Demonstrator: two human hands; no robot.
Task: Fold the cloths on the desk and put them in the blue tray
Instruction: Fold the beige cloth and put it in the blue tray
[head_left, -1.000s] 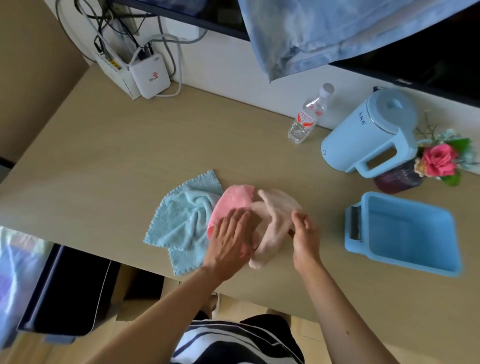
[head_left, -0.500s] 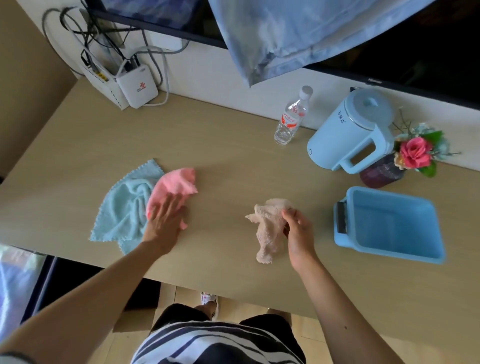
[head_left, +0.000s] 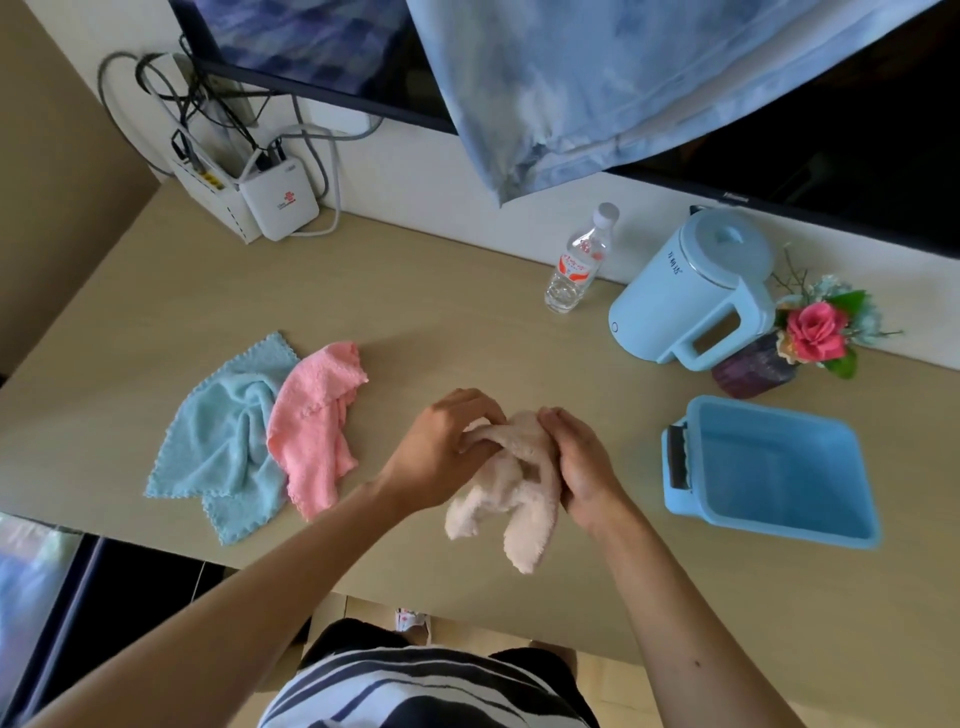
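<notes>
Broad pale worktop (head_left: 467, 322) under everything. Toward its right end, blue tray (head_left: 769, 467), open-topped, with nothing seen inside; used below as the marker for every place.

Handling, judged from looks alone. Probably featherweight, all three cloths, and thoroughly limp: no stiffness to keep a crease unaided, so better flattened on the worktop before each fold. Fluffy pile, so little slip under the fingers, and no risk of breakage. Best taken by two neighbouring corners or along a stitched edge, never by a bunched middle.

Farthest left of the tray, light blue cloth (head_left: 218, 441): largest showing, half spread, rumpled through the centre, scalloped stitching round the edge, one corner poking toward the near edge of the worktop.

Just on the tray side of it and overlapping its edge, pink cloth (head_left: 311, 431): smaller in outline, loosely doubled over, same scalloped trim.

Nearest the tray, a little to its left and not touching it, cream cloth (head_left: 509, 483): smallest in outline, plush, bunched into a ridge with two lobes trailing toward the near edge. Cannot tell whether resting on the worktop or lifted just off it.

Left hand (head_left: 441, 447) on the side away from the tray, fingers (head_left: 478, 415) curled and pinching the ridge. Right hand (head_left: 582, 462) on the tray side, fingers (head_left: 558, 423) held together and bent round the cloth's flank. No fold made in it yet, by the look.
</notes>
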